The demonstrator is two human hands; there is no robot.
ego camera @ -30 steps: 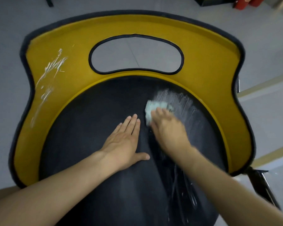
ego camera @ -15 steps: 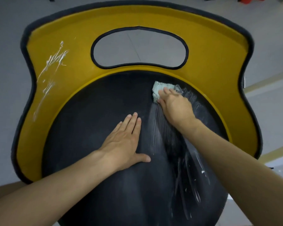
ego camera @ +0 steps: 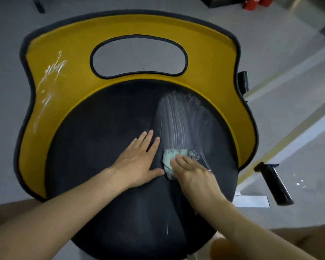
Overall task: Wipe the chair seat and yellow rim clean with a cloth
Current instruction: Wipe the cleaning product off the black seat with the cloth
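The left hand (ego camera: 139, 160) lies flat on the seat (ego camera: 101, 147) at centre frame; beside it the right hand (ego camera: 193, 173) presses the cloth (ego camera: 170, 158) with straight fingers. A soiled cloth may only spread the white smear (ego camera: 182, 119) above, or carry it to the yellow rim (ego camera: 204, 59)

Your right hand (ego camera: 194, 177) presses the cloth (ego camera: 168, 160) on the seat (ego camera: 94, 147), left hand (ego camera: 139, 160) flat beside it; white smears (ego camera: 53, 72) mark the left side of the yellow rim (ego camera: 204, 59).

Probably a workshop or garage hall: smooth grey floor (ego camera: 270, 44) marked with painted yellow-and-white lines (ego camera: 296, 136).
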